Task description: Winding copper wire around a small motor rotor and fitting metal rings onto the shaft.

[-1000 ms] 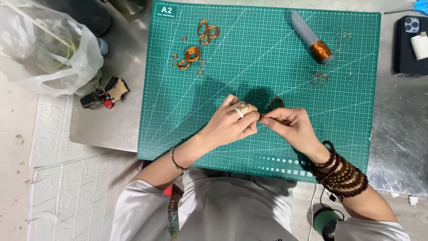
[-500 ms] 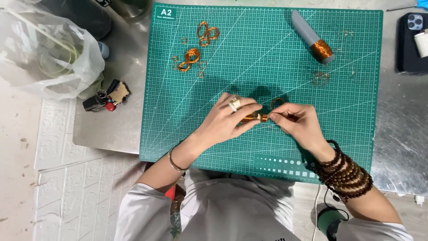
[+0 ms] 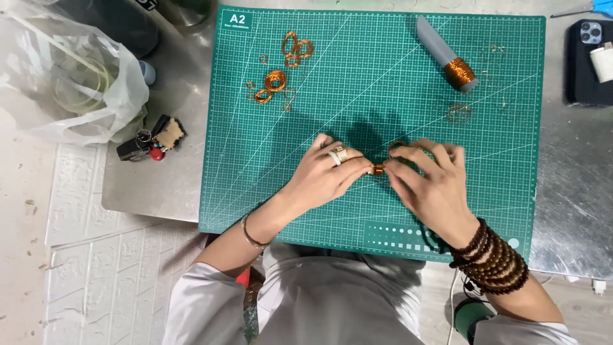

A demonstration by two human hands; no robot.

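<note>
Head view: both hands meet over the middle of the green cutting mat (image 3: 383,115), which lies on the metal bench (image 3: 575,191). The left hand (image 3: 325,176) pinches a small copper wire coil (image 3: 378,169) between thumb and fingers, closed tight on it; two rings sit on that hand. The right hand (image 3: 431,182) comes in from the other side, its fingers curled and closed against the same coil, so the coil sits between the two sets of fingertips, just above the mat and nearer its front edge than its back edge.

Near the mat's back left corner lies a scatter of finished copper coils (image 3: 278,80). Toward the back right corner rests a grey spool of copper wire (image 3: 447,54), tilted. A clear plastic bag (image 3: 70,76) sits off the bench's left edge, a bunch of keys (image 3: 150,140) beside it. A dark phone (image 3: 584,61) lies at the bench's back right corner.
</note>
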